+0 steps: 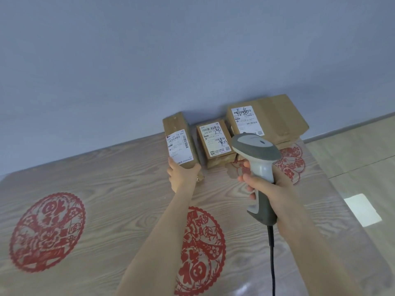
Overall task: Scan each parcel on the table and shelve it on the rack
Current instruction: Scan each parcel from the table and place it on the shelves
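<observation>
Parcel (pixel 178 139), leftmost of three by the wall, is tilted up from the worktop (pixel 106 178) by the left hand (pixel 181 174) gripping its near end, label upward, likely for reading; the right hand (pixel 267 189) clasps the scanner (pixel 256 150) handle, head pointing forward.

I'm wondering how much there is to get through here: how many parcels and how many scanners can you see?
Parcels: 3 (left parcel held in the left hand, middle parcel, right parcel)
Scanners: 1 (scanner held in the right hand)
Total: 4
</observation>
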